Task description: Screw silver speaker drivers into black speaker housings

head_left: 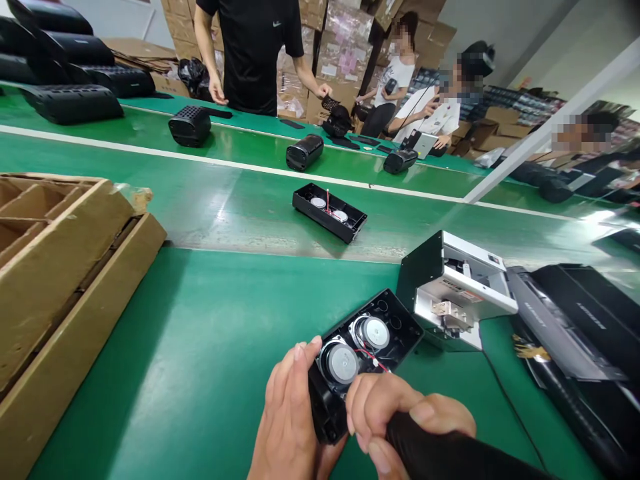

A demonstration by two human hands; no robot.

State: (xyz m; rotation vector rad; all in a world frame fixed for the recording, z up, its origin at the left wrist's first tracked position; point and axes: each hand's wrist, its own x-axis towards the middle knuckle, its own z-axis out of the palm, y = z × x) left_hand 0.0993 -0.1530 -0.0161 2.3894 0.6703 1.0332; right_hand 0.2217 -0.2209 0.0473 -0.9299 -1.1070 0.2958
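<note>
On the green work surface in front of me lies a black speaker housing (323, 417), tilted in my view, with two round silver-backed speaker drivers (343, 363) and thin red wires (377, 363) inside. My left hand (290, 407) grips its left side, fingers along the outer wall. My right hand (400, 407) is closed around the thick black handle of an electric screwdriver (450, 450), over the near end of the housing. The tool's tip is hidden behind my fingers.
A screw feeder (455, 293) stands right of the housing, beside black speaker parts (590, 320). Cardboard dividers (60, 253) fill the left. Another open housing (330, 212) lies on the conveyor (225, 200). Beyond it are speaker bodies (305, 153) and several co-workers (253, 53).
</note>
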